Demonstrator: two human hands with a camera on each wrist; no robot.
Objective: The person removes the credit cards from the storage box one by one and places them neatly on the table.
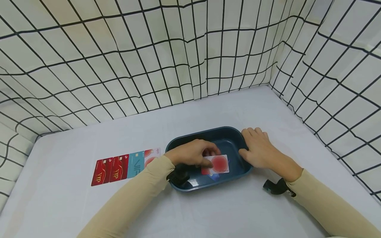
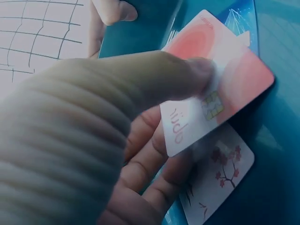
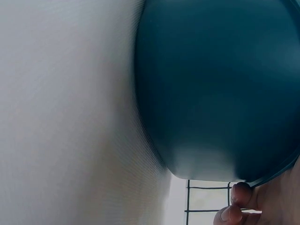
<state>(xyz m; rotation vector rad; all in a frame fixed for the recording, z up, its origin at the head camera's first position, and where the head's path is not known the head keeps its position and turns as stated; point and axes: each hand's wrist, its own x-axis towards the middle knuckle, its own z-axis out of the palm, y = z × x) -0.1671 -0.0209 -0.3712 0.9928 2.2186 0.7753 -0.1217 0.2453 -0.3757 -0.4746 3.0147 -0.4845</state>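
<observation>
In the head view, a dark blue plastic basin (image 1: 233,147) stands on the white cloth. My left hand (image 1: 193,152) reaches over it and pinches a pink-and-white chip card (image 1: 220,164) between thumb and fingers. The left wrist view shows the thumb across this card's face. Beneath it, inside the basin, lie a blue card (image 2: 244,18) and a white card with red blossoms (image 2: 224,173). At the basin's right end, my right hand (image 1: 258,150) grips the rim, with the thumb at the inner side; the right wrist view shows its fingertips (image 3: 232,214) by the basin's edge.
Left of the basin, a row of cards lies on the white cloth: two red VIP cards (image 1: 102,172) (image 1: 119,168), a teal card (image 1: 135,164) and a pink-and-white card (image 1: 153,153) partly behind my left sleeve. Black wire grid (image 1: 166,49) walls off the back and sides.
</observation>
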